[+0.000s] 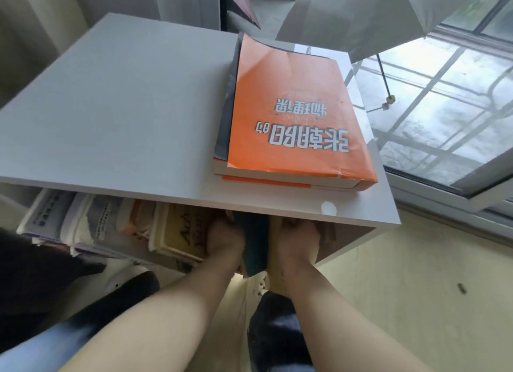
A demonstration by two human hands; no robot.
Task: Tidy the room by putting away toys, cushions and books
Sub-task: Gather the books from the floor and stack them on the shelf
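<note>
A dark blue-green book (254,246) stands upright in the white shelf (116,99), just under the top board and close to the shelf's right end. Its near edge sticks out toward the person. The left hand (224,241) is at 9 o'clock from the book and touches its side. Its fingers are bent round the book and it holds the book. The right hand (299,244) is at 3 o'clock from the book, just beside it, with a thin tan book (272,271) between them. The right hand's fingers go in under the top board, so I cannot tell if it is holding anything. At 9 o'clock from the left hand there is a row of books (111,221) standing and leaning in the same shelf, and a yellow one is nearest the hand. At 12 o'clock, on top of the shelf, an orange book (294,116) with big white letters lies flat on a pile of other books. A small round white spot (329,207) is on the top board near its front edge. At 2 o'clock from the shelf is a window (449,116). At 6 o'clock from the blue-green book, down on the floor (416,288), is a dark fuzzy slipper (274,319). The floor is pale yellow.
</note>
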